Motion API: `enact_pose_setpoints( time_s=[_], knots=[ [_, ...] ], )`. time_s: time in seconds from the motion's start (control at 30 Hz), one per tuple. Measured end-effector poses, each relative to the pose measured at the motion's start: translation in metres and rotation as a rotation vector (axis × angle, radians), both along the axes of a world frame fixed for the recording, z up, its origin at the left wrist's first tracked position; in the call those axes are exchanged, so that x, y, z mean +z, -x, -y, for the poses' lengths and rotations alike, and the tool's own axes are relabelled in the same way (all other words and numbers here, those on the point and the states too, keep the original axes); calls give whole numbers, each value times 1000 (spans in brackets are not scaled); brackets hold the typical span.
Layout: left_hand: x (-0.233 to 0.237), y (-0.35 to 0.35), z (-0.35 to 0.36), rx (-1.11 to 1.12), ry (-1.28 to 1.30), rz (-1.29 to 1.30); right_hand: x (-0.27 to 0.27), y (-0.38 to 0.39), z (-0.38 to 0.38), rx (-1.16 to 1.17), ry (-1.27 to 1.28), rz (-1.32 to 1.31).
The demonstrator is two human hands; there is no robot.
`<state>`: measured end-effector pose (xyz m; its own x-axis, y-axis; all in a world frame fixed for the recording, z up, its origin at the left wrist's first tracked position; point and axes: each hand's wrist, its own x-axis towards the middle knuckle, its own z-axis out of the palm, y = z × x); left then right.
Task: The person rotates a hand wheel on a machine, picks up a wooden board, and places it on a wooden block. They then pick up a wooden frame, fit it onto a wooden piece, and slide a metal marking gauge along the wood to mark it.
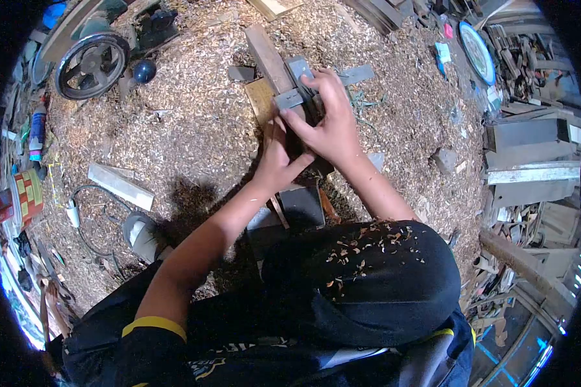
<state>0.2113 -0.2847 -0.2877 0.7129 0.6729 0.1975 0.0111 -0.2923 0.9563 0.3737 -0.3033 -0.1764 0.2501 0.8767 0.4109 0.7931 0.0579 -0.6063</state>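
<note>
A long wooden bar (268, 58) runs from upper left down between my hands. My left hand (275, 156) is closed around its near end, thumb on one side and fingers on the other. My right hand (329, 122) grips a small grey rectangular piece (288, 99) that lies across the bar, its thumb at the piece's lower edge. Another grey flat piece (297, 66) sits along the bar, by my right fingertips. Beneath the bar is a yellowish wood block (260, 100). My palms hide the bar's near end.
Wood shavings (193, 122) cover the ground. Grey flat pieces (357, 74) lie to the right. A spoked wheel (92, 66) and a dark ball (144, 71) are at upper left. A wood offcut (121, 186) and a cable (87, 245) lie at left; stacked boards (529, 155) stand at right.
</note>
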Motion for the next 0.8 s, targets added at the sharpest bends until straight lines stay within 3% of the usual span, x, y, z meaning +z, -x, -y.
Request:
enact_pose_setpoints(
  time_s=[0.1, 0.4, 0.47, 0.5, 0.53, 0.63, 0.8],
  knots=[
    [-9, -8, 5, 8, 32, -47, 7, 0, -4, -10, 68, -88],
    [-38, -2, 10, -46, -30, -58, 8, 5, -12, -64, 90, 45],
    [-17, -1, 5, -117, 162, -162, 10, 2, -34, -61, 149, 51],
    [6, -8, 3, 15, 49, -158, 8, -1, -56, -57, 120, 47],
    [13, -7, 3, -20, 186, -235, 6, -5, -79, -58, 81, 47],
    [11, -9, 3, 46, 58, -213, 5, -9, -141, -35, 24, 78],
    [-8, -9, 9, 51, 57, -146, 15, 5, -144, 13, 79, 127]
  ],
)
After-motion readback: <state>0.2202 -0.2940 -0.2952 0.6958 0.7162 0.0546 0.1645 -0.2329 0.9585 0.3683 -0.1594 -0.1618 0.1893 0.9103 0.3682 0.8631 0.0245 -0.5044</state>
